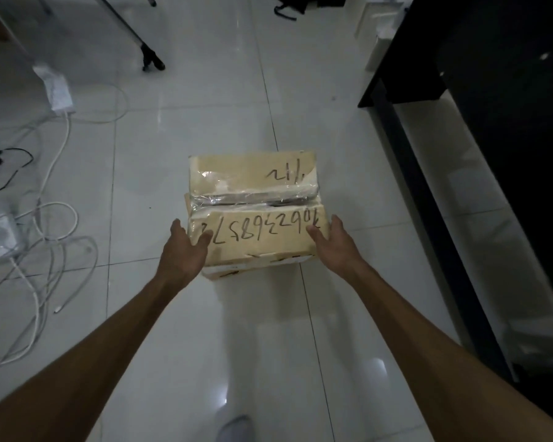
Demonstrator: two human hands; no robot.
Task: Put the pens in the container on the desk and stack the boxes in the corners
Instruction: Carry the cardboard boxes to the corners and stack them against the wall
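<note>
A shoe (pixel 233 427) shows at the bottom edge on the tiled floor (pixel 189 122). Both arms reach forward to a taped cardboard box (pixel 253 202). The left hand (pixel 184 250) and right hand (pixel 334 244) press its near side edges, thumbs on top, fingers fairly straight. Cables (pixel 55 224) lie left; a dark desk (pixel 492 106) stands right.

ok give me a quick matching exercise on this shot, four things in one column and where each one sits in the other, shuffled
Things:
1. cardboard box
2. white cables
3. dark desk
4. left hand

Places:
A. along the right side of the view
B. on the floor tiles at the left
C. at the box's left edge, thumb on top
D. in the middle, between both hands

Pairs: 1-D, 2-B, 3-A, 4-C
</note>
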